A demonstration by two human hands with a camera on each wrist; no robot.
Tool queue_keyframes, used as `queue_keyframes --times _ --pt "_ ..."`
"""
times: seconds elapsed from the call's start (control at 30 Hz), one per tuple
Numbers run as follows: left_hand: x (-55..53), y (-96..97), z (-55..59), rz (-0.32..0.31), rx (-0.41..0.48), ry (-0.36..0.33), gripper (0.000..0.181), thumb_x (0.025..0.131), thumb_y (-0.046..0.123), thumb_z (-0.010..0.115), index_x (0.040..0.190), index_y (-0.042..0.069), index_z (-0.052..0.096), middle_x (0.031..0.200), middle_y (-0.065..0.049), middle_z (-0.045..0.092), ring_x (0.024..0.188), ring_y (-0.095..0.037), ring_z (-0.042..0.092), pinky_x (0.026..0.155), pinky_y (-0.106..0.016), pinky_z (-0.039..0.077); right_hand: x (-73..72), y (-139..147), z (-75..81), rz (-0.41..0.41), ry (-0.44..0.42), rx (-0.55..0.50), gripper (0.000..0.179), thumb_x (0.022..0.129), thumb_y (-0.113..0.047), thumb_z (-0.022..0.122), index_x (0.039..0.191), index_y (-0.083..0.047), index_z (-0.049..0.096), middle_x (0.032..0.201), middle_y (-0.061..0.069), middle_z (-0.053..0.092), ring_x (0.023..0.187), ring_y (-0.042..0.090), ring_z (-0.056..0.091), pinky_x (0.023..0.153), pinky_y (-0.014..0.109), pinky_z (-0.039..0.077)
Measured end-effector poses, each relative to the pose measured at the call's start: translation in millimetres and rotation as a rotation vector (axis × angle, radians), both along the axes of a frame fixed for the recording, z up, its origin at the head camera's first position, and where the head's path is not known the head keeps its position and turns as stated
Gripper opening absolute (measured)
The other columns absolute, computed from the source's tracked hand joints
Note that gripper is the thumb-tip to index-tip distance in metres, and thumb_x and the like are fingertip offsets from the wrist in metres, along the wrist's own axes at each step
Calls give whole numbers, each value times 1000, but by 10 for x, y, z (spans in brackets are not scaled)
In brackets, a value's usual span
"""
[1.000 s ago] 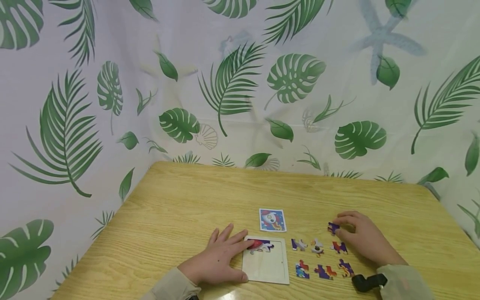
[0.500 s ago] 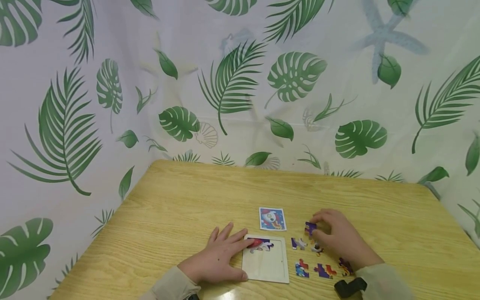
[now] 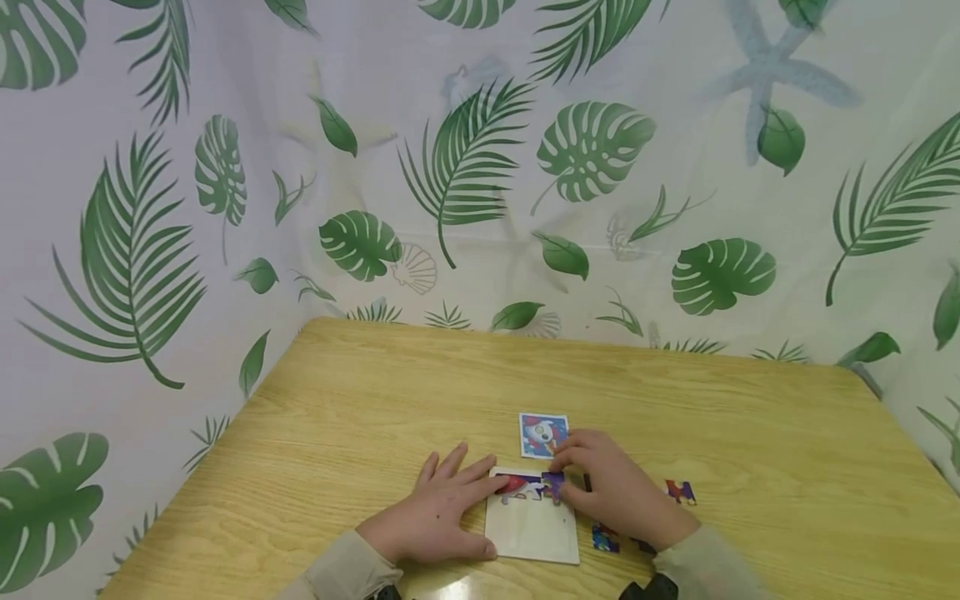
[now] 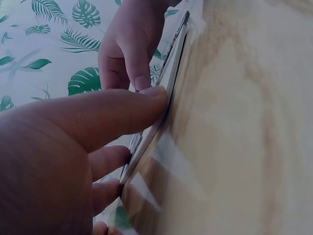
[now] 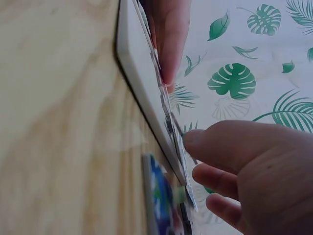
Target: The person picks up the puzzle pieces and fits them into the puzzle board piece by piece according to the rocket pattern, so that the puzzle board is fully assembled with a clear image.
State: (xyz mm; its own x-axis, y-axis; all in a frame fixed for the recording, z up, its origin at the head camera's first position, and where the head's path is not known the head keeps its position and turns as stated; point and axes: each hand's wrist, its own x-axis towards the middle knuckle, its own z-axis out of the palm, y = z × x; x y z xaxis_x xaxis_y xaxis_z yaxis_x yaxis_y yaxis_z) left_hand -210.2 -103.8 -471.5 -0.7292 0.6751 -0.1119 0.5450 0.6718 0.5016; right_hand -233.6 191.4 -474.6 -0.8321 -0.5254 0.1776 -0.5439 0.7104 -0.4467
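Note:
A pale square puzzle tray [image 3: 532,533] lies flat on the table. Joined pieces with a red and white picture [image 3: 517,485] fill part of its top edge. My left hand [image 3: 438,512] lies along the tray's left side, fingers spread, its index fingertip on the red part and its thumb at the lower left rim. Over the tray's top right corner, my right hand [image 3: 618,492] pinches a purple puzzle piece [image 3: 553,483] between thumb and fingers, beside the joined pieces. In the right wrist view the thumb [image 5: 200,139] is close above the tray's surface [image 5: 142,83].
Just beyond the tray lies a small picture card [image 3: 542,435], partly overlapped by my right fingers. Loose pieces lie to the right: a red and purple one [image 3: 679,492] and a blue one [image 3: 604,539]. Others are hidden beneath my right hand. A leaf-patterned cloth [image 3: 465,167] hangs behind the table.
My right hand has carried the purple puzzle piece leftward from the far right of the loose pieces to the tray's top right corner. The left hand stays in place.

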Motion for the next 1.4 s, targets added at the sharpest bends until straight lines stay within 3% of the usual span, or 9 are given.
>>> queue_keyframes --times 0.23,0.7,1.0,1.4 --pt "0 -6 -12 4 -2 16 86 86 62 67 159 31 35 167 0 21 153 -39 2 116 -66 -2 7 -22 -4 5 -17 25 13 91 -17 75 100 -26 72 125 2 61 123 31 51 103 57 43" --pt "8 -8 -15 8 -2 31 86 85 61 67 159 31 36 167 -1 23 153 -39 3 116 -66 -1 46 -103 20 -36 38 35 13 91 -18 76 97 -28 71 114 -8 61 118 25 54 101 53 46" --pt "12 3 -15 2 -13 45 86 86 61 67 159 31 34 167 -1 22 153 -40 3 116 -66 -1 75 -83 15 -47 -16 41 19 86 -31 82 101 -29 71 121 -7 59 123 22 50 105 51 43" --pt "-4 0 -7 -2 -1 28 85 86 61 67 159 31 35 167 -1 22 153 -39 2 116 -66 -2 103 -157 34 -101 14 99 20 83 -36 84 95 -28 71 108 -13 59 116 19 53 104 49 44"
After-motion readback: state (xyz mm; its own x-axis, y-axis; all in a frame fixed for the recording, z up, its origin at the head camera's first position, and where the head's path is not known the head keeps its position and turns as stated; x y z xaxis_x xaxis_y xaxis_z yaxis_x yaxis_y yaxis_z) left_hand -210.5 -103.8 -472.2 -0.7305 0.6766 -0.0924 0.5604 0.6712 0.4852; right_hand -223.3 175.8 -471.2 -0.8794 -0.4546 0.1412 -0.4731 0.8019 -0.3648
